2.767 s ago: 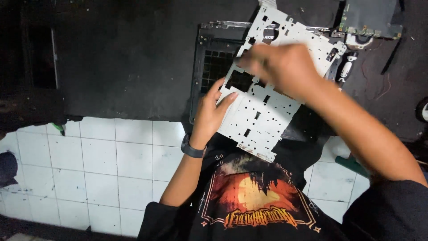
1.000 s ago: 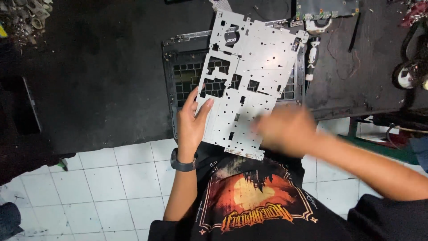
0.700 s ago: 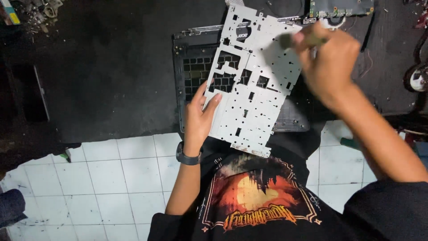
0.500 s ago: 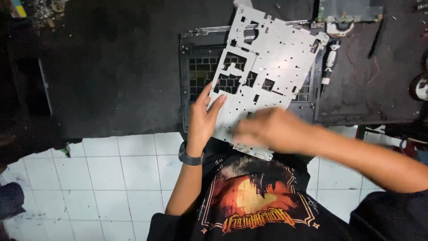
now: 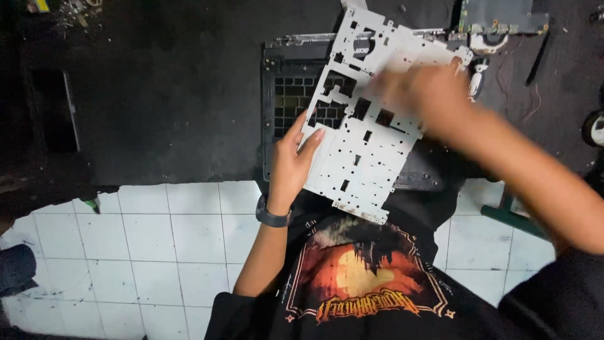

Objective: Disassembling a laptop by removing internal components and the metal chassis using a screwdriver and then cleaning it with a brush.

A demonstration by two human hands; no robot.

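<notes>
The left hand [image 5: 290,165] grips the white perforated metal plate [image 5: 371,119] at its 9 o'clock edge, thumb over the face, fingers closed behind it. The plate stands tilted above the opened laptop base [image 5: 286,107], which lies on the dark work surface [image 5: 170,94]; a black wristband [image 5: 272,217] sits on the left wrist. The right hand [image 5: 428,94], half a second ago down at the plate's 5 o'clock corner, has swept up to the 2 o'clock corner. It is motion-blurred, so whether it holds anything cannot be told. A circuit board [image 5: 503,16] lies at 1 o'clock. The repeated sweeps suggest the face is being brushed or wiped.
</notes>
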